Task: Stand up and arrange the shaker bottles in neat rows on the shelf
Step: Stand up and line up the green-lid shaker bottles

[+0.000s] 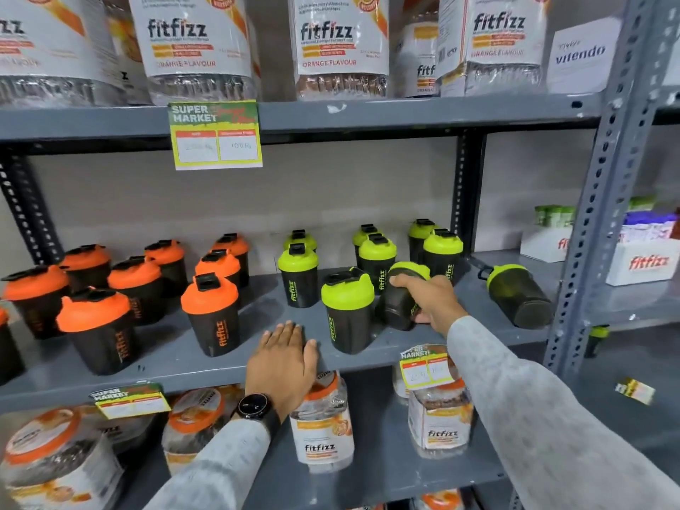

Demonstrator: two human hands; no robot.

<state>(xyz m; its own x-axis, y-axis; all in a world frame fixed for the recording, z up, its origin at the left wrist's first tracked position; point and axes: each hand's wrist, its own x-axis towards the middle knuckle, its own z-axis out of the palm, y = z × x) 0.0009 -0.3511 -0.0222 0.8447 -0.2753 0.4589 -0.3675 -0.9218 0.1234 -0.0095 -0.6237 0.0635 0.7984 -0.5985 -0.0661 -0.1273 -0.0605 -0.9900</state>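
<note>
Orange-lidded shakers stand upright at left of the grey shelf, contents hidden by dark walls. Left hand lies flat and open on the shelf edge. Right hand has its grip closed around a tilted green-lidded shaker among upright green ones; another green shaker lies toppled at right.

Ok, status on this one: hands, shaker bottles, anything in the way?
Right hand gripping a tilted green-lid shaker. Left hand flat on the shelf edge, empty. One green-lid shaker lying down at far right. Nothing blocking.
</note>
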